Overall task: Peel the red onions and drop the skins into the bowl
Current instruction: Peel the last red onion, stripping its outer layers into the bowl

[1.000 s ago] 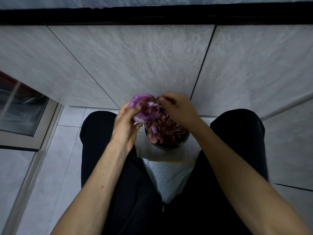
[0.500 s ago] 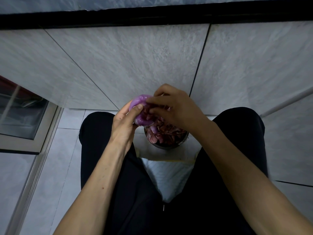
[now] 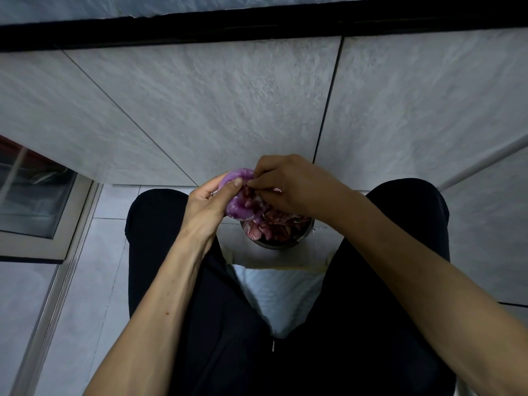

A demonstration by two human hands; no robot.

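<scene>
- Grey tiled wall [image 3: 228,110] filled the background, with pale floor tiles [image 3: 94,275] below it, as I watched.
- I saw the bowl [image 3: 281,242] on the floor between the knees in black trousers [image 3: 171,252], heaped with red skins [image 3: 274,224].
- My left hand [image 3: 207,205] gripped the purple onion [image 3: 238,195] just above the bowl's left edge, thumb pressed on its top.
- My right hand [image 3: 288,185] had its fingers curled, fingertips pinching at the onion's skin beside that thumb.
</scene>
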